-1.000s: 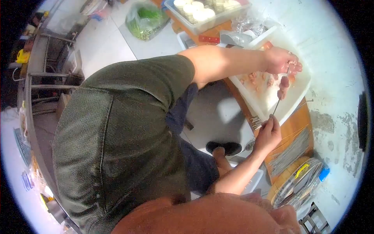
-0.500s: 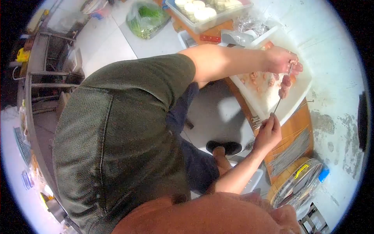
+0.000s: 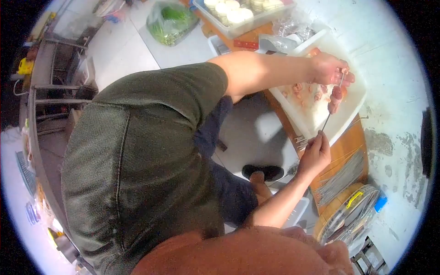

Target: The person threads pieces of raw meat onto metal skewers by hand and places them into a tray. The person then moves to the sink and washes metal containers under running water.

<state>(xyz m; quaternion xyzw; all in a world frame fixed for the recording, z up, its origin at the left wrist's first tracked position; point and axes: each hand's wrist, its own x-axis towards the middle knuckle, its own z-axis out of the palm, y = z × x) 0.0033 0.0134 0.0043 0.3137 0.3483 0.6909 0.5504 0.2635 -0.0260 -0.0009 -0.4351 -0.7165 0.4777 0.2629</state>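
My right hand [image 3: 316, 153] is closed around the lower end of a thin metal skewer [image 3: 326, 123], which points up and away over a white tray [image 3: 356, 107]. Chunks of raw meat [image 3: 335, 100] are threaded midway along it. At the far end, my left hand [image 3: 331, 69] has its fingers curled round the tip, with a small pale-pink piece of meat [image 3: 344, 71] at the fingers. More loose meat pieces [image 3: 317, 95] lie in the tray below, partly hidden by my left forearm.
Many bare metal skewers [image 3: 341, 178] lie on the wooden board [image 3: 350, 144] near the tray. A red-handled cleaver [image 3: 246, 44], a bin of pale rounds [image 3: 224, 28] and a bag of greens [image 3: 170, 23] are beyond. A round fan [image 3: 350, 213] stands nearby.
Both hands keep almost the same place and grip. The meat chunks on the skewer look turned slightly and closer together.
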